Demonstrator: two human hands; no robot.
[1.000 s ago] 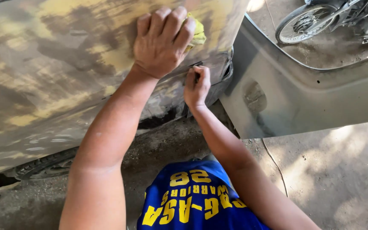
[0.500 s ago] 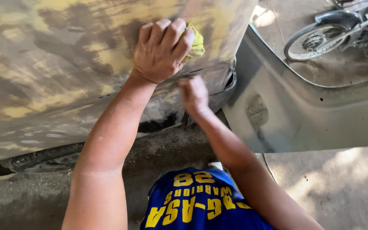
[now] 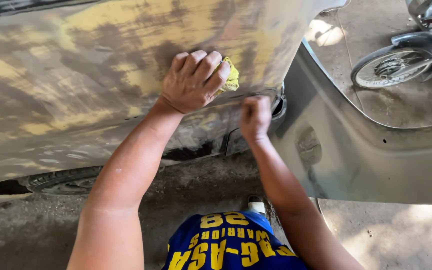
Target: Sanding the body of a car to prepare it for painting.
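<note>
Against the mottled grey-and-yellow sanded metal car body panel (image 3: 76, 85), the left hand (image 3: 191, 82) is closed over a folded yellow cloth pad (image 3: 230, 76), pressing it flat onto the surface just above the lower crease. Only a corner of the pad shows past the fingertips. Lower down, the right hand (image 3: 256, 117) curls loosely against the panel's bottom edge near the seam with the open grey car door (image 3: 366, 160); whether it pinches anything cannot be told, since the fingers face away.

Rubbing well here likely calls for keeping the pad flat under all 4 fingers, so pressure spreads evenly, and working along the crease line. The right hand seems to serve best as a brace.

Below the panel a black tyre (image 3: 61, 180) shows, and a parked motorbike's wheel (image 3: 388, 67) stands well apart on the concrete.
</note>
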